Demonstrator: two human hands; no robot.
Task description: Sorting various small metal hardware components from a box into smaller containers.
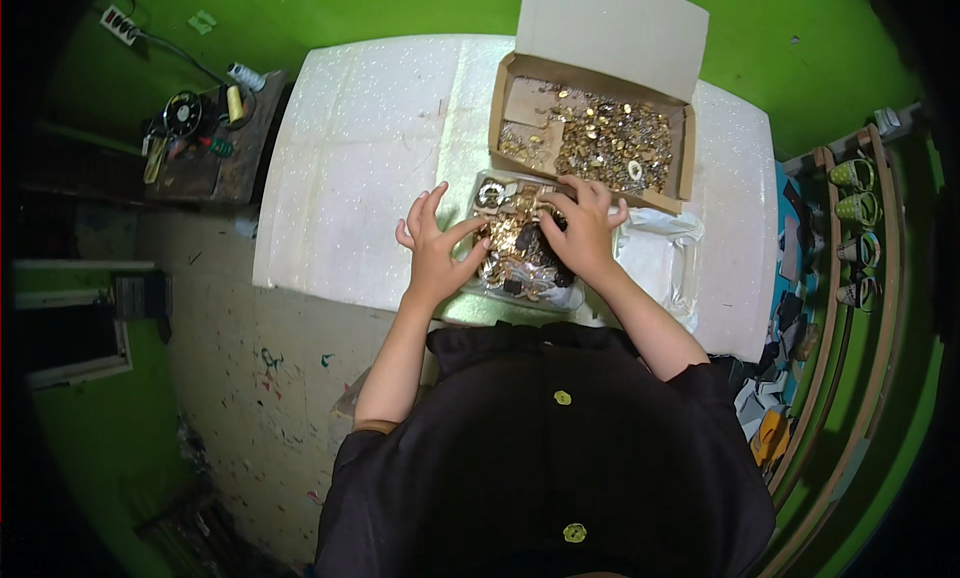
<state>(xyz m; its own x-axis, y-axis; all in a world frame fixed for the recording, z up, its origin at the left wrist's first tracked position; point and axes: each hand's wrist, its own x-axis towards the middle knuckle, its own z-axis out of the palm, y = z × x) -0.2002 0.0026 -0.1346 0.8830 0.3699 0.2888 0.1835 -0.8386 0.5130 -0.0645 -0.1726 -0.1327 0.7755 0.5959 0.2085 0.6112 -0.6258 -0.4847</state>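
A clear plastic container [575, 296] filled with gold, silver and dark shiny ornaments [522, 240] sits near the table's front edge. My left hand [436, 250] is at its left side, fingers spread, with thumb and forefinger reaching over the rim to the ornaments. From the right, my right hand [588, 228] reaches over the container with bent fingers spread apart. Its thumb and forefinger tips rest at the ornaments, near some black pieces. I see nothing held in either hand, though small pieces under the fingertips could be hidden. A round silver ring-shaped ornament [491, 194] lies in the container's far left corner.
Behind the container stands an open cardboard box [683, 163] of small gold and silver pieces, lid raised. White plastic wrapping [655, 263] lies right of it on the glittery white table [350, 178]. A sandal rack [835, 278] is at right, a dark side table [235, 168] at left.
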